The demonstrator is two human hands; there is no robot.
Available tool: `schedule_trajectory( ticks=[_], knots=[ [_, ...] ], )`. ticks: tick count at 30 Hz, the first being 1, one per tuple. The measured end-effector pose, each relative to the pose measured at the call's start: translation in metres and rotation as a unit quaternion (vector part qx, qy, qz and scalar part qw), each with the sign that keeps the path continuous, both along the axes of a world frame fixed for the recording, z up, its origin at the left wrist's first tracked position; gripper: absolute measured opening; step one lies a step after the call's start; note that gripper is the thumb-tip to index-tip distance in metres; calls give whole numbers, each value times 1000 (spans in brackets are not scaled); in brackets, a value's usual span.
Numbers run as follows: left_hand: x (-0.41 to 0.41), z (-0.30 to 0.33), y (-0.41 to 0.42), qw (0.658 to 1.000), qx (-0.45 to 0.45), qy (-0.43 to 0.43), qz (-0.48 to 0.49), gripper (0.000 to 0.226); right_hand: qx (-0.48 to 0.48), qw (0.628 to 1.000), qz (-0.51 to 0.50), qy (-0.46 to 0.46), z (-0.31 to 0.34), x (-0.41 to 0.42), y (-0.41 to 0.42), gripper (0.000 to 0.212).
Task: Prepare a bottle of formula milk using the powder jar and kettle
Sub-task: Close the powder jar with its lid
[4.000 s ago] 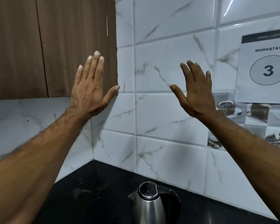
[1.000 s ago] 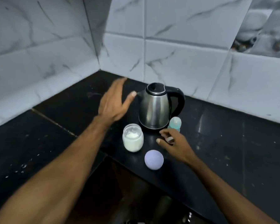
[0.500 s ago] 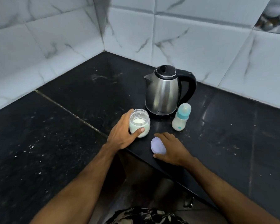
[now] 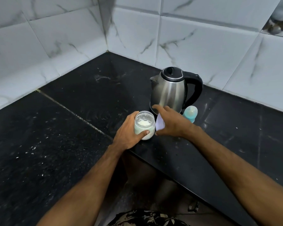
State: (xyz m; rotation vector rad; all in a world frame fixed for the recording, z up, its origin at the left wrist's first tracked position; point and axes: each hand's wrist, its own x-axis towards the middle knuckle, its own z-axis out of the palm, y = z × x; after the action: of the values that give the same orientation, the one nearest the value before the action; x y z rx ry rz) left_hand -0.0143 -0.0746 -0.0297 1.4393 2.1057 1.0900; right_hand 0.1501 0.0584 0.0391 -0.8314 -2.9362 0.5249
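Black speckled countertop (image 4: 59,144) meets marble-veined white wall tiles (image 4: 194,38) in a corner, where the left hand (image 4: 127,132) grips the open powder jar (image 4: 144,124) and the right hand (image 4: 171,121) holds its pale lid (image 4: 159,123) before the steel kettle (image 4: 168,90) and baby bottle (image 4: 190,113).

lid (image 4: 159,123) mostly hidden under right hand (image 4: 173,123), bottle (image 4: 190,114) base hidden, grip unclear

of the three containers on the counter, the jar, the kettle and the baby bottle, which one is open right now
The powder jar, gripped by the left hand: its mouth is uncovered, showing white powder. The kettle has its black lid down, and the baby bottle wears its cap.
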Motion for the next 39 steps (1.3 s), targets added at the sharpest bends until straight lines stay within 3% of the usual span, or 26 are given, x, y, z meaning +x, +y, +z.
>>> schedule_trajectory(
  ticks=[5, 8, 15, 25, 35, 39],
  knots=[
    [-1, -2, 3, 1000, 2, -21, -3, 86, 59, 998, 21, 4, 17, -21, 6, 112],
    [-3, -4, 5, 999, 4, -38, -1, 87, 48, 998, 34, -18, 21, -34, 7, 112],
    [-4, -3, 7, 996, 5, -87, -4, 85, 39, 993, 89, -60, 11, -61, 6, 85],
    [-4, -7, 7, 995, -10, -94, 3, 92, -9, 988, 145, -57, 11, -60, 11, 73],
    [-5, -6, 8, 995, -5, -98, 1, 93, 33, 990, 110, -87, 5, -65, 9, 75],
    [-5, -3, 7, 995, 4, -94, -7, 90, 80, 989, 46, -118, 10, -61, 6, 82]
  ],
)
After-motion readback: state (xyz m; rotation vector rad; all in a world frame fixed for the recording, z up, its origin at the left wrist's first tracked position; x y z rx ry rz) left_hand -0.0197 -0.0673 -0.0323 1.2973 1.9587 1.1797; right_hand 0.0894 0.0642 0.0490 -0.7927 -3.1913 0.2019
